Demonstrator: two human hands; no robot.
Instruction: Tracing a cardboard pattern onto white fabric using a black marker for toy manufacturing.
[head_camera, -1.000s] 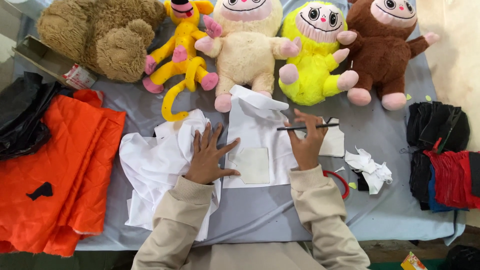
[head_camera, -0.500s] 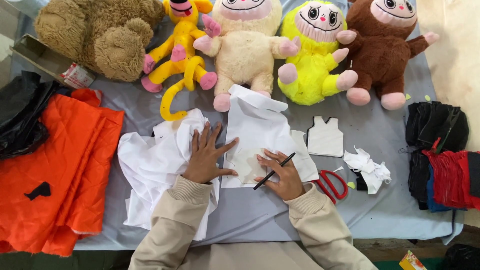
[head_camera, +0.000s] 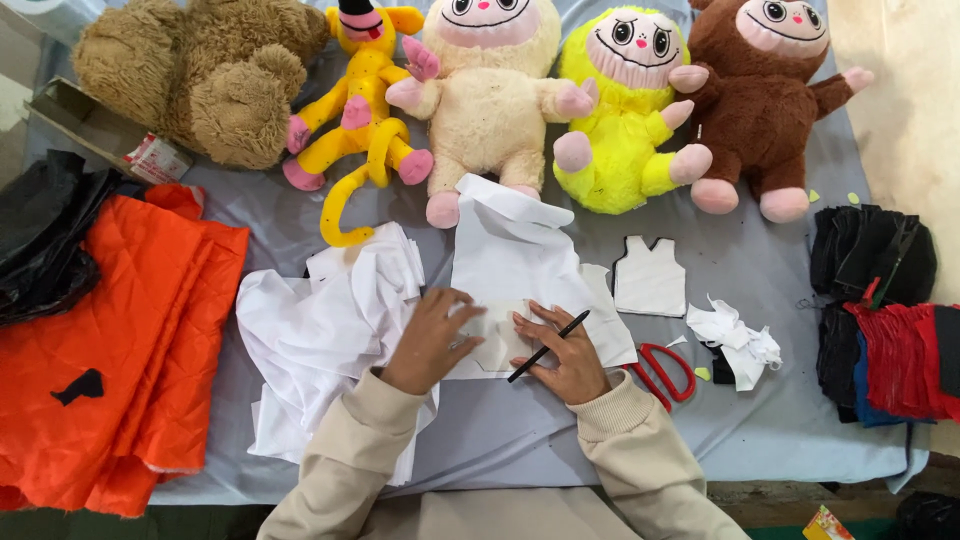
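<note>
Your left hand (head_camera: 432, 338) fingers spread flat, pinning limp white fabric (head_camera: 515, 270); right hand (head_camera: 565, 358) fingers pinch a black pen (head_camera: 547, 346) beside them.

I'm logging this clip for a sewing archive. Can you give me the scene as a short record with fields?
Left hand: flat on white fabric
Right hand: holds black pen, resting on the fabric
Pattern piece: on the fabric, between the hands
Scissors: red-handled, right of right hand
Vest cutout: white, apart on table
Plush toys: row along far edge
Orange cloth: at left
</note>
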